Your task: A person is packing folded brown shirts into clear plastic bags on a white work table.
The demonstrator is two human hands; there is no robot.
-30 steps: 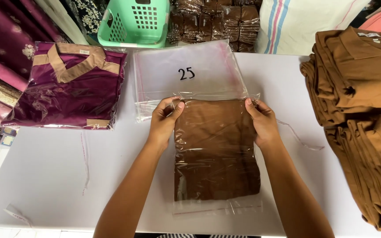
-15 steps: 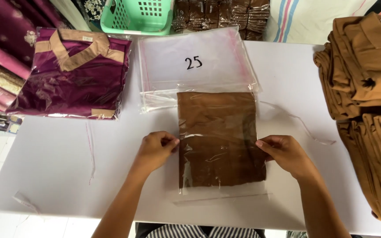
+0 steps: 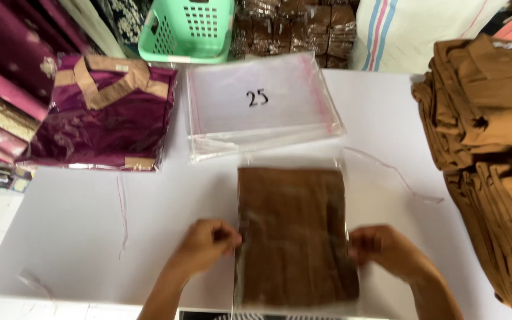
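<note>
The folded brown garment (image 3: 294, 234) already lies inside its clear bag (image 3: 296, 169) between the two hands, flat on the tabletop (image 3: 72, 237). The left hand (image 3: 208, 244) pinches the bag's left edge, the right hand (image 3: 383, 249) its right edge. The bag's far mouth looks unsealed — blur makes that uncertain. Beyond the hands sits a stack of empty bags (image 3: 262, 101); bare room lies left of the left hand — stacked brown garments (image 3: 493, 148) crowd the right.

Bagged brown garment (image 3: 294, 234), bottom edge cropped
</note>
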